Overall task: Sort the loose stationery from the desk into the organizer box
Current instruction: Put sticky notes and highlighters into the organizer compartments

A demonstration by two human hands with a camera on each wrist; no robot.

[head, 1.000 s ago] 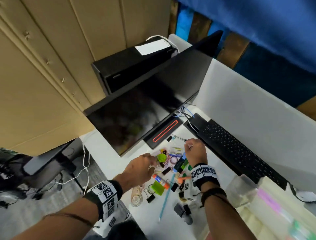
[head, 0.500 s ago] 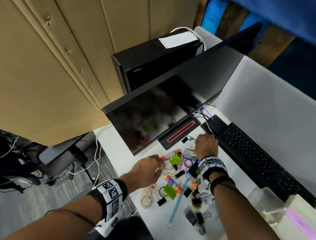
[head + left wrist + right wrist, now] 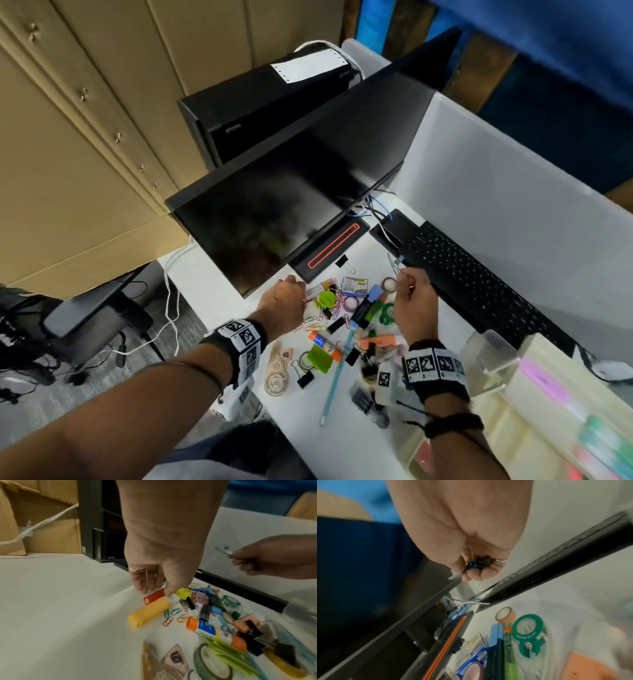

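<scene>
Right hand: my right hand [image 3: 409, 301] is raised over the far side of the pile, near the keyboard [image 3: 479, 287], fingers curled round a small blue-and-black piece with a thin metal part sticking out [image 3: 476, 563]; too blurred to name.
Left hand: my left hand [image 3: 159, 577] reaches down at the pile's left edge, fingers relaxed, thumb tip touching the white end of a yellow-capped glue stick [image 3: 150, 611]; nothing gripped yet.
Loose stationery: scattered on the white desk [image 3: 212, 294] in front of the monitor [image 3: 274, 219] — paper clips [image 3: 175, 615], black binder clips [image 3: 306, 378], tape rolls [image 3: 277, 380], an orange-capped glue stick [image 3: 323, 342], a light blue pen [image 3: 337, 373].
Organizer box: the cream organizer box [image 3: 513, 421] sits at the desk's near right corner, well apart from both hands.
Handling, glue stick: I judge it light, rigid and smooth, apt to roll; best taken across the barrel, not by the cap.
Handling, paper clips: I judge them thin and flat on the desk, tangle-prone; better pinched up by an edge.
Risk: the metal tip in my right hand may snag.
</scene>
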